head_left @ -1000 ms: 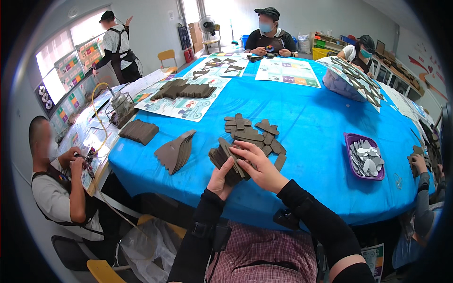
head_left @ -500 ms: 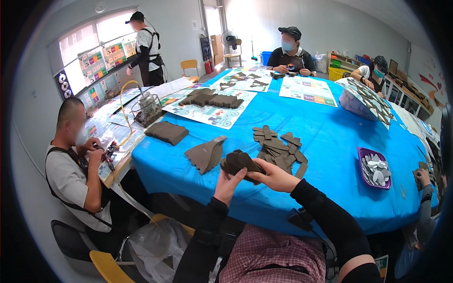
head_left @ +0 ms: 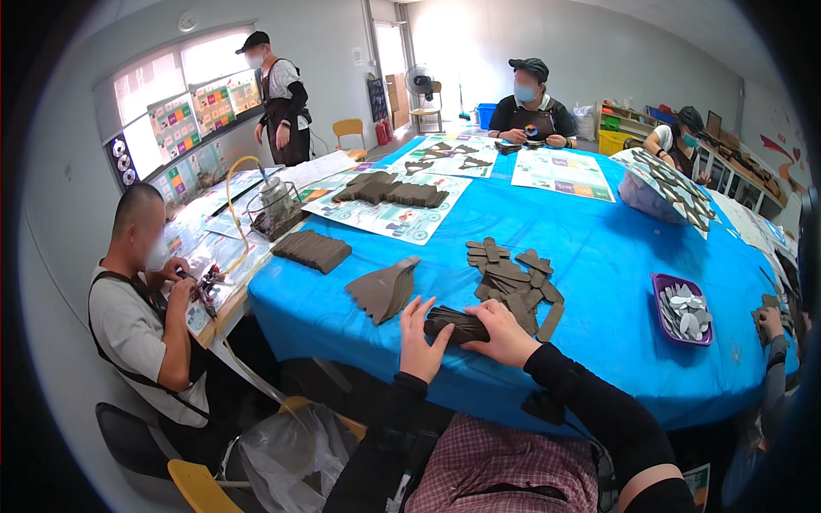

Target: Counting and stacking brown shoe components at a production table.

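Between my hands is a stack of flat dark brown pieces, low over the blue-covered table near its front edge. Against the stack's left end rests my left hand, thumb in front and fingers reaching up behind. My right hand grips the other end with its fingers curled over. Just left of them lies a fanned pile of brown scalloped pieces. Beyond my right hand, loose brown strips with rounded ends are heaped. Whether the stack's underside touches the cloth is hidden.
A neat brown stack lies at left, with more brown piles on a printed sheet behind. At right stands a purple basket of grey pieces. Co-workers sit around the table; one person works at the left, another stands by the window.
Both hands have lowered the brown pieces toward the table and turned them on edge, lined up side by side. My left fingers have straightened. The standing person has turned and moved slightly.
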A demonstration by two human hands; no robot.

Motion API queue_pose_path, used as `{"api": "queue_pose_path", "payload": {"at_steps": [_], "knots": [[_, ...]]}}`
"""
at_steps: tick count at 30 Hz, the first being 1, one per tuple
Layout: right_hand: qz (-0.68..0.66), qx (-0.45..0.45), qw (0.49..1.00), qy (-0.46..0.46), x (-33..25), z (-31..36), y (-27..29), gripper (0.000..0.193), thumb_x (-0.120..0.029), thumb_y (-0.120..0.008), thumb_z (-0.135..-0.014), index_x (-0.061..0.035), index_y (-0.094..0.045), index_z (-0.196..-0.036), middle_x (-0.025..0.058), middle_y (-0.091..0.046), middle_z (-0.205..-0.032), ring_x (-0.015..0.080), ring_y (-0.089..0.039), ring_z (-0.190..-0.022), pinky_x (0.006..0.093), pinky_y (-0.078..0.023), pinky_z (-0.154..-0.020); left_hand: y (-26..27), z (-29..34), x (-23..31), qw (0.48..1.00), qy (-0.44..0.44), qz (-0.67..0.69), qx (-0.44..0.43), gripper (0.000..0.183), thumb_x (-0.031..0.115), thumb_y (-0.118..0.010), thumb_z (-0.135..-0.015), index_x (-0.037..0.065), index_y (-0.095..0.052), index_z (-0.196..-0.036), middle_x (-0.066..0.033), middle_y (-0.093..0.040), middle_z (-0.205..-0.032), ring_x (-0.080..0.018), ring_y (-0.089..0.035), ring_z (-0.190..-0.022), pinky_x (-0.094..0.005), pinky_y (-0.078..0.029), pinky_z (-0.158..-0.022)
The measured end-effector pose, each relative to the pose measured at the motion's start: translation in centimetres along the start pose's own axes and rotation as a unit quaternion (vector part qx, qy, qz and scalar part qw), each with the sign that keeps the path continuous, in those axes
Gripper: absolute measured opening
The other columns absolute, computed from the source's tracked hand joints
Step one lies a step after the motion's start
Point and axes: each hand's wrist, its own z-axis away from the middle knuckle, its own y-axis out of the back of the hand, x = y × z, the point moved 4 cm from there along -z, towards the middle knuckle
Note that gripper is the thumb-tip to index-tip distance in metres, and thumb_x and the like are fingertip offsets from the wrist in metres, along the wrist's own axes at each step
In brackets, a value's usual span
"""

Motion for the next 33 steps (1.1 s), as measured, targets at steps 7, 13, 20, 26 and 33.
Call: {"api": "queue_pose_path", "payload": {"at_steps": [7,13,20,26,33], "knots": [[-0.044,-0.012,0.999,0.020,0.4,0.2,-1.3,0.061,-0.020,-0.072,-0.073,-0.0053,-0.044,-0.126,0.0165,-0.047,-0.112,0.0338,-0.045,-0.106,0.0410,-0.038,-0.092,-1.6,0.4,1.3,0.994,-0.038,-0.045,-0.090,0.067,0.029,-0.053,-0.090,0.001,-0.021,-0.140,-0.0269,-0.013,-0.144,-0.0404,-0.023,-0.131,-0.0437,-0.025,-0.106],[0.027,0.017,0.999,0.029,0.1,-0.4,-1.1,0.060,-0.023,-0.071,-0.073,-0.0052,-0.044,-0.124,0.0158,-0.048,-0.115,0.0344,-0.046,-0.106,0.0406,-0.039,-0.090,-1.7,-1.6,-0.7,0.989,-0.033,-0.066,-0.129,0.041,0.010,-0.051,-0.087,0.001,-0.045,-0.127,-0.0224,-0.037,-0.134,-0.0356,-0.035,-0.125,-0.0405,-0.028,-0.104],[0.078,0.030,0.995,0.063,1.0,-0.5,-1.6,0.060,-0.034,-0.071,-0.074,-0.0026,-0.047,-0.119,0.0171,-0.050,-0.111,0.0342,-0.047,-0.102,0.0420,-0.039,-0.088,-2.3,-1.7,-1.2,0.966,-0.053,-0.202,-0.155,0.044,0.021,-0.048,-0.090,0.001,-0.042,-0.129,-0.0202,-0.039,-0.133,-0.0367,-0.033,-0.125,-0.0454,-0.027,-0.103],[0.032,0.005,0.997,0.072,0.7,0.0,-1.2,0.056,-0.028,-0.068,-0.078,-0.0062,-0.044,-0.123,0.0142,-0.050,-0.112,0.0329,-0.046,-0.105,0.0403,-0.038,-0.091,-2.0,-1.9,-1.3,0.954,-0.083,-0.188,-0.217,0.055,0.027,-0.050,-0.090,-0.001,-0.035,-0.134,-0.0252,-0.030,-0.138,-0.0390,-0.029,-0.128,-0.0426,-0.026,-0.106],[-0.013,0.020,1.000,0.011,0.9,0.2,-2.1,0.069,-0.021,-0.071,-0.075,-0.0037,-0.034,-0.131,0.0196,-0.041,-0.121,0.0355,-0.041,-0.112,0.0412,-0.035,-0.097,-2.4,-2.2,-2.4,0.981,0.087,0.074,-0.158,0.057,0.035,-0.040,-0.096,-0.007,-0.031,-0.134,-0.0245,-0.029,-0.139,-0.0336,-0.027,-0.131,-0.0363,-0.022,-0.108]]}}
